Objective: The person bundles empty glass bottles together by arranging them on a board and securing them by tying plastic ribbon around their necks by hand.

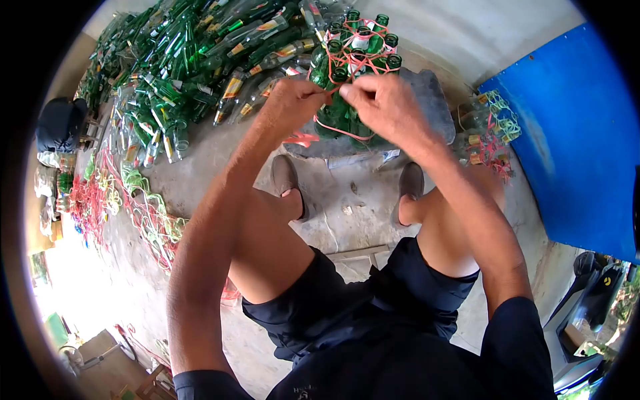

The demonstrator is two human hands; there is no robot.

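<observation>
Several green glass bottles [375, 44] stand upright in a bundle on a grey stone block [435, 100]. Red twine [355, 61] winds around and between their necks, and a loop of it crosses the bundle's lower front. At the bundle's near side my left hand [292, 100] is closed in a pinch on the red twine. Close to its right, my right hand [385, 100] is also closed, with thumb and fingers pressed together near the same twine; what lies between them is too small to make out.
A large heap of bottles [193, 67] fills the upper left floor. Tangled red and green twine [150, 217] lies at left. A blue panel [567, 147] leans at right, beside more bottles and twine [493, 130]. A dark bag [61, 127] sits far left.
</observation>
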